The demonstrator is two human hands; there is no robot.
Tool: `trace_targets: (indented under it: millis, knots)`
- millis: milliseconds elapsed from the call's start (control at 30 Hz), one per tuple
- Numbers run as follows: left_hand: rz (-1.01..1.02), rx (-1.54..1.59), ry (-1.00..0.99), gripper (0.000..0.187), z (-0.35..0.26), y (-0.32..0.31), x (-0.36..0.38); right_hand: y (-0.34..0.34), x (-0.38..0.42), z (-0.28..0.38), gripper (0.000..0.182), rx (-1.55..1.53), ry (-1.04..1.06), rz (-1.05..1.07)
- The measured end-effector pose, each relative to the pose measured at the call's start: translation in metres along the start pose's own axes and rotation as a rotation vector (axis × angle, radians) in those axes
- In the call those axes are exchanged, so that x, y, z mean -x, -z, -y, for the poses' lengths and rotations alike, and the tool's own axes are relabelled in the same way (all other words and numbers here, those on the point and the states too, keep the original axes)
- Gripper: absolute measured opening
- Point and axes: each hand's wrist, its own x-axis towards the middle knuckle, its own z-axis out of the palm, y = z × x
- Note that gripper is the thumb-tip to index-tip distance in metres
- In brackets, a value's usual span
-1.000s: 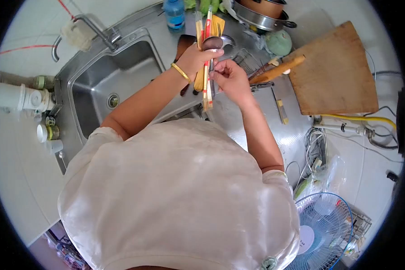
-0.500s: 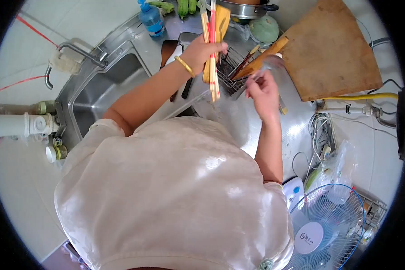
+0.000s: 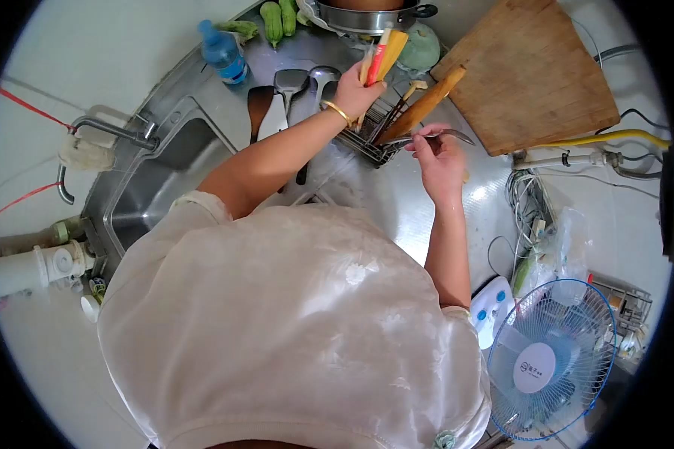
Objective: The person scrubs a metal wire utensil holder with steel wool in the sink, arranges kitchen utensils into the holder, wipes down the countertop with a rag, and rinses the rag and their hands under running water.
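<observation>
My left hand [image 3: 356, 93] is closed around a bundle of red-marked chopsticks [image 3: 377, 66] and a flat yellow wooden spatula [image 3: 394, 51]. It is over the far left side of the wire utensil basket [image 3: 368, 147]; the bundle's lower ends are mostly hidden. At the basket's near right side, my right hand [image 3: 442, 166] pinches a curved, shiny metal spoon [image 3: 457, 135], seen nearly edge-on. Leaning in the basket are a wooden rolling pin [image 3: 425, 105] and some thin dark sticks. To its left lie a brown wooden turner [image 3: 259, 106], a white-handled metal turner [image 3: 290, 80] and a ladle [image 3: 324, 75].
A sink [image 3: 168, 168] with a tap [image 3: 120, 133] is at left. Behind stand a blue bottle [image 3: 223, 54], green gourds [image 3: 272, 22] and a steel pot [image 3: 367, 19]. A cutting board [image 3: 532, 78] leans at right. A fan [image 3: 550, 359] stands at near right.
My left hand has carried the chopsticks and spatula to the basket, tilting their tops rightward. The spoon in my right hand has turned to lie nearly level. The view has shifted slightly.
</observation>
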Motion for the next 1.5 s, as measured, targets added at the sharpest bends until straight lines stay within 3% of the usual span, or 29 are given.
trace_targets:
  millis: [33, 67, 167, 267, 367, 500, 600, 700, 800, 900, 933, 1033, 1100, 1200, 1300, 1333, 1500]
  knots:
    - [-0.010, 0.034, -0.024, 0.028, 0.005, 0.002, -0.001, -0.001, -0.002, -0.001, 0.007, 0.012, 0.003, 0.000]
    - [0.061, 0.088, 0.089, 0.028, 0.011, 0.007, -0.005, -0.002, -0.004, -0.005, 0.007, 0.022, 0.007, 0.003]
    - [0.101, 0.004, 0.051, 0.028, 0.017, 0.015, -0.011, -0.006, -0.009, -0.008, 0.008, 0.105, -0.013, 0.040]
    - [0.280, -0.050, 0.214, 0.023, 0.021, 0.023, -0.016, -0.010, -0.016, -0.006, 0.009, 0.184, -0.001, 0.067]
    - [0.256, 0.121, 0.100, 0.020, 0.035, 0.025, -0.018, -0.014, -0.023, -0.007, 0.008, 0.268, 0.026, 0.086]
    - [0.290, 0.119, 0.068, 0.025, 0.032, 0.030, -0.018, -0.021, -0.030, -0.009, 0.013, 0.328, 0.070, 0.045]
    - [0.280, -0.035, 0.180, 0.031, 0.012, 0.029, -0.016, -0.027, -0.039, -0.016, 0.013, 0.392, 0.170, 0.040]
    - [0.382, -0.008, -0.005, 0.046, 0.019, 0.015, -0.024, -0.032, -0.044, -0.007, 0.013, 0.441, 0.155, 0.061]
    - [0.318, -0.632, -0.050, 0.072, 0.029, 0.014, -0.036, -0.040, -0.053, -0.014, 0.013, 0.448, 0.162, 0.065]
    - [0.219, -0.380, 0.023, 0.094, 0.041, 0.034, -0.042, -0.049, -0.063, -0.025, 0.015, 0.490, 0.199, 0.088]
    - [0.232, -0.312, 0.116, 0.093, 0.041, 0.042, -0.041, -0.052, -0.066, -0.031, 0.015, 0.458, 0.185, 0.083]
    - [0.220, -0.125, 0.103, 0.087, 0.038, 0.069, -0.030, -0.067, -0.073, -0.044, 0.017, 0.354, 0.103, 0.108]
    - [0.191, -0.181, 0.165, 0.068, 0.031, 0.084, -0.021, -0.076, -0.076, -0.044, 0.019, 0.281, 0.002, 0.159]
    - [0.183, -0.227, 0.179, 0.052, 0.028, 0.097, -0.014, -0.088, -0.091, -0.054, 0.026, 0.410, -0.081, 0.222]
    - [0.225, -0.187, 0.179, 0.046, 0.032, 0.107, -0.014, -0.096, -0.100, -0.054, 0.030, 0.837, -0.088, 0.365]
    - [0.256, -0.163, 0.200, 0.045, 0.031, 0.109, -0.015, -0.097, -0.096, -0.048, 0.029, 0.917, 0.015, 0.352]
    - [0.345, -0.075, 0.120, 0.036, 0.022, 0.085, -0.021, -0.095, -0.088, -0.043, 0.025, 0.794, 0.066, 0.238]
